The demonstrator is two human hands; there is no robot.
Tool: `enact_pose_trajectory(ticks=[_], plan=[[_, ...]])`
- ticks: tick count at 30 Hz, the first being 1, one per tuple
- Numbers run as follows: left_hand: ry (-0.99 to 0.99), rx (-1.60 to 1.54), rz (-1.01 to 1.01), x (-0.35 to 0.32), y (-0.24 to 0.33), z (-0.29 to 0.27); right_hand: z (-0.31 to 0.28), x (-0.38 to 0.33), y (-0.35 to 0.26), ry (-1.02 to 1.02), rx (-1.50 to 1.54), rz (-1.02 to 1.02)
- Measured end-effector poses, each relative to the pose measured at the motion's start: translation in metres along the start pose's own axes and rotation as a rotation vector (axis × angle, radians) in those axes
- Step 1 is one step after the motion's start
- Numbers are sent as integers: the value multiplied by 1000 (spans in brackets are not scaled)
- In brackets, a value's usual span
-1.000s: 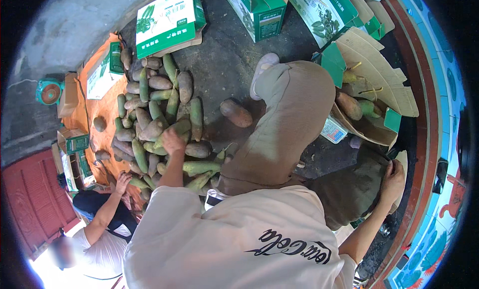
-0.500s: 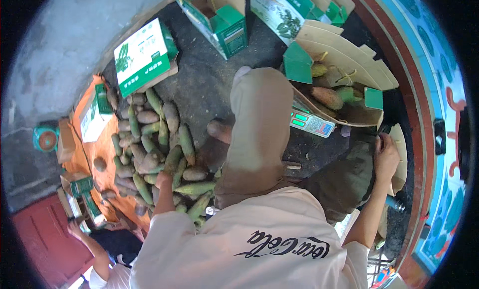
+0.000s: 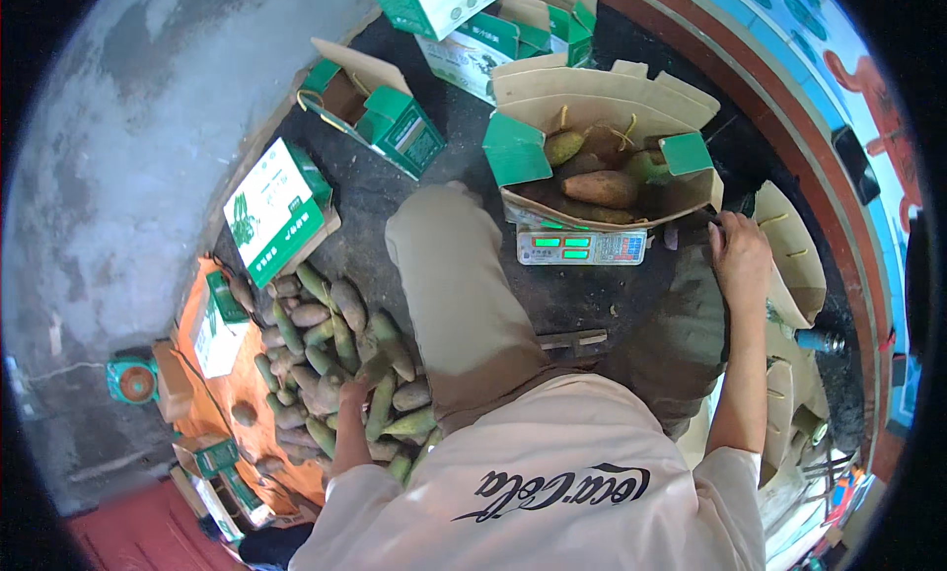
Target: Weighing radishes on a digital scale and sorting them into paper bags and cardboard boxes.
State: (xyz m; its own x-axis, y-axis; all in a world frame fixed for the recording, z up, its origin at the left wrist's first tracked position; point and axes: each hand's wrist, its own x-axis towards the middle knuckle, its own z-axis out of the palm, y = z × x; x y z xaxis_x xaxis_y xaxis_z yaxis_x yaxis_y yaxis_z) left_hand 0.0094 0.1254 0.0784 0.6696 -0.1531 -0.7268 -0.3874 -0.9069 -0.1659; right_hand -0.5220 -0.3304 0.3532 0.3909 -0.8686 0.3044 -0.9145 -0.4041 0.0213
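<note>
On the left, my left hand (image 3: 352, 392) is closed on a green-brown cucumber (image 3: 373, 367) at the near side of a big pile of green and brown cucumbers (image 3: 318, 320). Ahead on the right, an open green and brown carton (image 3: 681, 201) stands on a digital scale (image 3: 580, 248) with lit green displays. Several brown and yellowish cucumbers (image 3: 599, 188) lie inside it. Close to the carton's right corner is my right hand (image 3: 742, 262), its fingers bent and pressed together at something small and dark that I cannot make out.
Another open carton (image 3: 400, 127) and a closed white-green carton (image 3: 274, 211) stand beyond the pile. More cartons (image 3: 464, 53) are stacked at the back. My bent knee (image 3: 444, 246) lies between pile and scale. An open carton (image 3: 789, 246) sits right of my right hand.
My view has swung toward the right, bringing the scale and the carton's contents into fuller sight. The left hand stays at the cucumber pile. Another person's arm at lower left has left view.
</note>
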Motion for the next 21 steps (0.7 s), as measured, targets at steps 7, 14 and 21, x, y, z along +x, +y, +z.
enact_pose_trajectory(ticks=[7,14,21], plan=[[253,-722,118,-113,83,-135,0,-4,8,19,45,35],[487,-839,733,-221,200,-256,-1,-8,12,24,68,58],[261,-631,1123,-295,336,-288,-4,-16,25,89,137,65]])
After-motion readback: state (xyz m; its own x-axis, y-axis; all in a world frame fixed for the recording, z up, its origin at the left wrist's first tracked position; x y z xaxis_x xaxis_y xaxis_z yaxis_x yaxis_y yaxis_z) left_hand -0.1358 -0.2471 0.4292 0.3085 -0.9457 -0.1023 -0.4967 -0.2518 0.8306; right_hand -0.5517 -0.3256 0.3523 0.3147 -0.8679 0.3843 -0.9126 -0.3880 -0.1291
